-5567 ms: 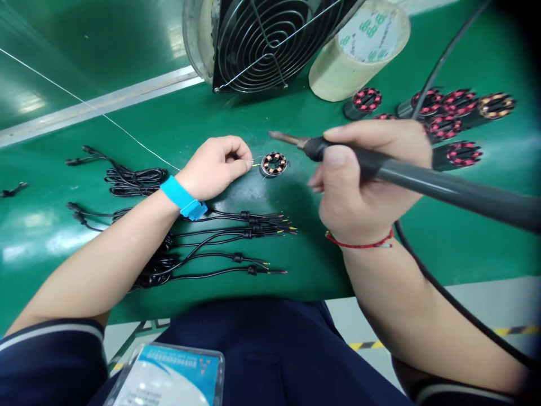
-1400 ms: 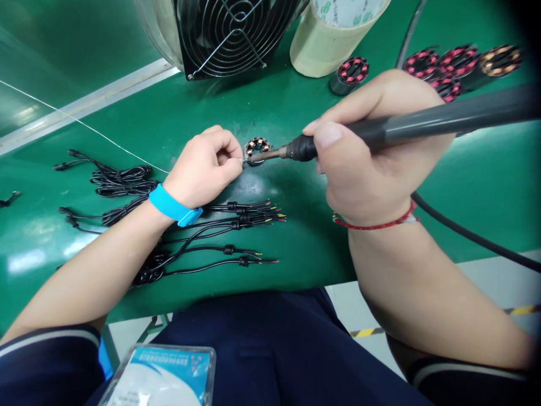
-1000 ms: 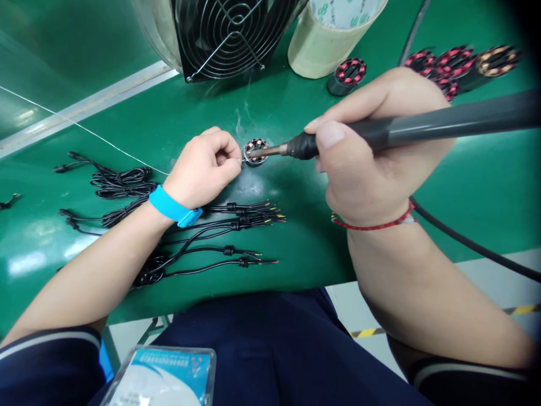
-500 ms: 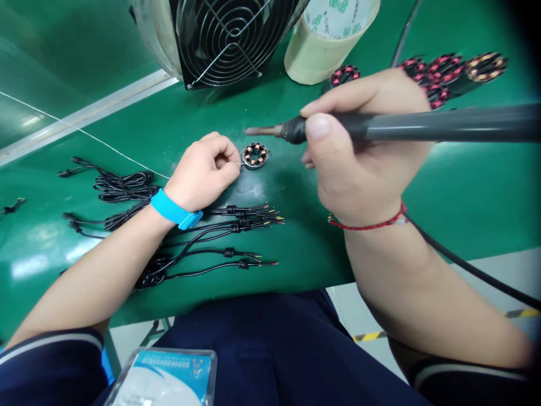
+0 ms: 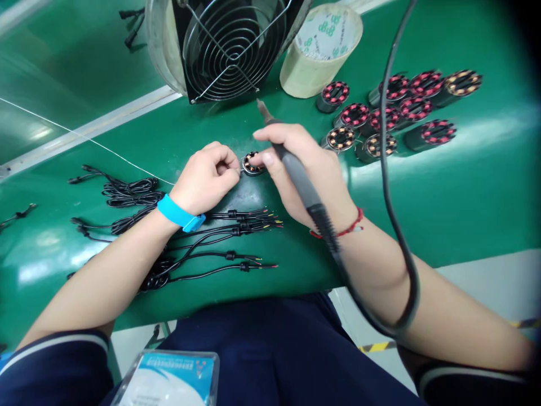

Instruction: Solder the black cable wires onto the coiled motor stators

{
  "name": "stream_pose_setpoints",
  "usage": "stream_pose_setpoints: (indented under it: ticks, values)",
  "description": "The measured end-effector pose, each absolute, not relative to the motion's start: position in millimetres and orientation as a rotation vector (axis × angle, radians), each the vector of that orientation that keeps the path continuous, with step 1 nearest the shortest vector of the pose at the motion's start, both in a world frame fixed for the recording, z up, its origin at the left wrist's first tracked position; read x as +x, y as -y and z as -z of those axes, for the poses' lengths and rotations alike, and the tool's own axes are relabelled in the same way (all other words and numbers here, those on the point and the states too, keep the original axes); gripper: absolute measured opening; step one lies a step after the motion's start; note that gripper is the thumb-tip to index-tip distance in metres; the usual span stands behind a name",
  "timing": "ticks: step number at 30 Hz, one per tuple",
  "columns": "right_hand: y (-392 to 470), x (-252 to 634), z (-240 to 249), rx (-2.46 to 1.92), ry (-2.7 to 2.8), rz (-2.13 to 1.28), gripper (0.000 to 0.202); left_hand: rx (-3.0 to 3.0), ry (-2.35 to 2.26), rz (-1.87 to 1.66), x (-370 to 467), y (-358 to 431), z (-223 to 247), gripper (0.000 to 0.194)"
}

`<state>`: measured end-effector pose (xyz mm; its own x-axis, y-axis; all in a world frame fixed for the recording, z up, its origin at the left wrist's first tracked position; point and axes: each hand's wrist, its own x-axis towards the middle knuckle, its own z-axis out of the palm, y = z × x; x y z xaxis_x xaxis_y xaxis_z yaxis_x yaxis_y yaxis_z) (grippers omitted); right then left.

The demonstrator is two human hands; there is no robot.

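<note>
My left hand (image 5: pixel 209 175) is closed in a pinch on a thin silvery solder wire (image 5: pixel 105 148), which runs in from the left edge. Just beyond those fingertips stands a small round motor stator (image 5: pixel 251 163) with copper windings, partly covered by my right fingers. A soldering iron (image 5: pixel 298 175) lies in the closed grip of my right hand (image 5: pixel 313 169). Its tip (image 5: pixel 262 108) points up and away, toward the fan and apart from the stator. The right thumb and a fingertip are at the stator's right side; whether they touch it I cannot tell.
A fan with a wire guard (image 5: pixel 232 56) stands at the back, beside a tape roll (image 5: pixel 322 51). Several wound stators (image 5: pixel 382 118) stand to the right. Black cables (image 5: pixel 228 256) with stripped ends lie in front. The iron's cord (image 5: pixel 384 141) loops over my right forearm.
My right hand has moved down and left to the stator, and the iron has swung from level to pointing up and away. My left hand keeps its pinch beside the stator.
</note>
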<state>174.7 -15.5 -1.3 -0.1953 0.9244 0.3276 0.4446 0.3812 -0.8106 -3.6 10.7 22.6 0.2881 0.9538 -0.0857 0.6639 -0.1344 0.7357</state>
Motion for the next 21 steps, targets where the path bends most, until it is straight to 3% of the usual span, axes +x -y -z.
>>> stream_pose_setpoints:
  ticks: [14, 16, 21]
  values:
    - [8, 162, 16, -1.266, 1.926, -0.550, 0.033, 1.826, -1.370, -0.575, -13, -14, -18, 0.013]
    - [8, 163, 15, -1.259, 1.907, -0.554, 0.036, 1.812, -1.362, -0.507, -17, -15, -18, 0.019]
    - [8, 161, 19, -1.217, 1.925, -0.573, 0.048, 1.686, -1.376, -0.287, -20, -16, -26, 0.011]
